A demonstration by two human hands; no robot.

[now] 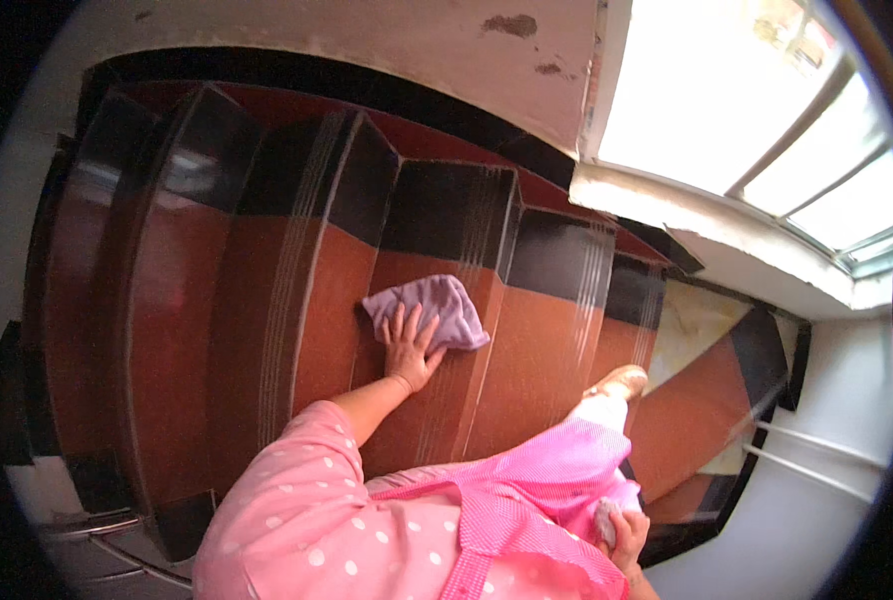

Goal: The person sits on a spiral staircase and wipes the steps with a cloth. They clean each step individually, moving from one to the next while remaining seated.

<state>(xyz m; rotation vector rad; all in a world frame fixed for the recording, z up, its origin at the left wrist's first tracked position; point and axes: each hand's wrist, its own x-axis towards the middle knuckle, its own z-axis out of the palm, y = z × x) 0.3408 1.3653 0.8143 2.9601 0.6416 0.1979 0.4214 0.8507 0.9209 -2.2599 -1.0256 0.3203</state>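
A crumpled purple cloth (435, 307) lies on a reddish-brown stair tread (394, 262) with a black border. My left hand (410, 346) rests palm down on its near edge, fingers spread and the thumb off to the right. At the lower right, beside my bent knee, my right hand (626, 536) is closed around a small whitish bundle (606, 523), seemingly cloth. Part of that bundle is hidden by my fingers.
Several steps (173, 255) run across the view, with grooved strips near their edges. A bright window (686, 97) with a pale sill (664, 202) is at upper right. My shoe (620, 382) stands on the stairs. Metal rails (101, 525) show at lower left, white bars (814, 450) at right.
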